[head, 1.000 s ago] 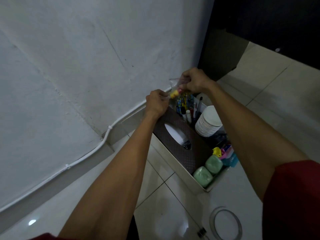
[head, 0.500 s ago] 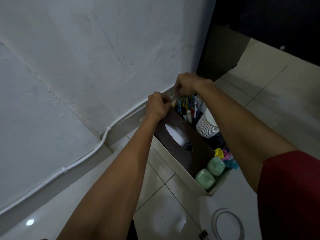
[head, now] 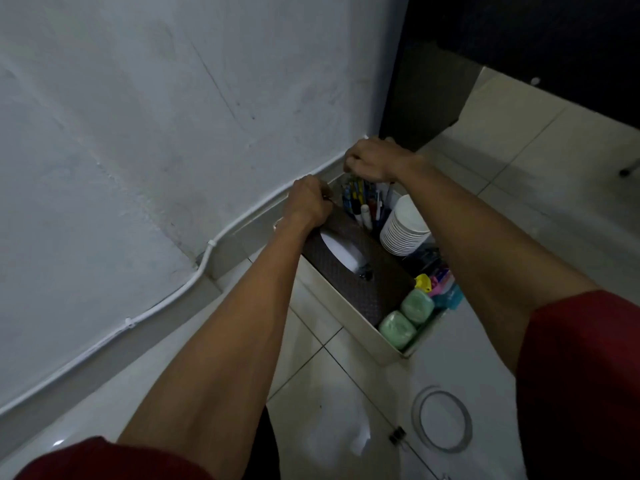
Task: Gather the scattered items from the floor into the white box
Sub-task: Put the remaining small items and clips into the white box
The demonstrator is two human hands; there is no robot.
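While both hands crowd the far end of the white box (head: 341, 306), centre of frame against the wall, the fingers of the left hand (head: 308, 206) are curled at the rim by the brown tissue box (head: 374, 271). The right hand (head: 372, 161) is curled just above the upright pens (head: 360, 202). Cannot tell what either grips, if anything: the backs of the hands hide it.

The box sits on the floor (head: 329, 427), packed full, with a stack of white bowls (head: 405, 230) beside the pens and green wrapped packs (head: 407, 317) at the near end. Not yet gathered, lower right of frame: a thin pale ring (head: 417, 419) lying flat and a black binder clip (head: 397, 439) just beside it.

Handling guess: the clip is tiny, light and rigid, an easy pinch on its body or wire loops. The ring looks light and thin, material unclear. It lies flat on glossy tile, so it is likely slippery; better to hook a fingertip under its edge than pinch from above. Room in the box looks tight, so both probably go on top or down a gap. The bowls may be breakable; drop nothing hard on them.
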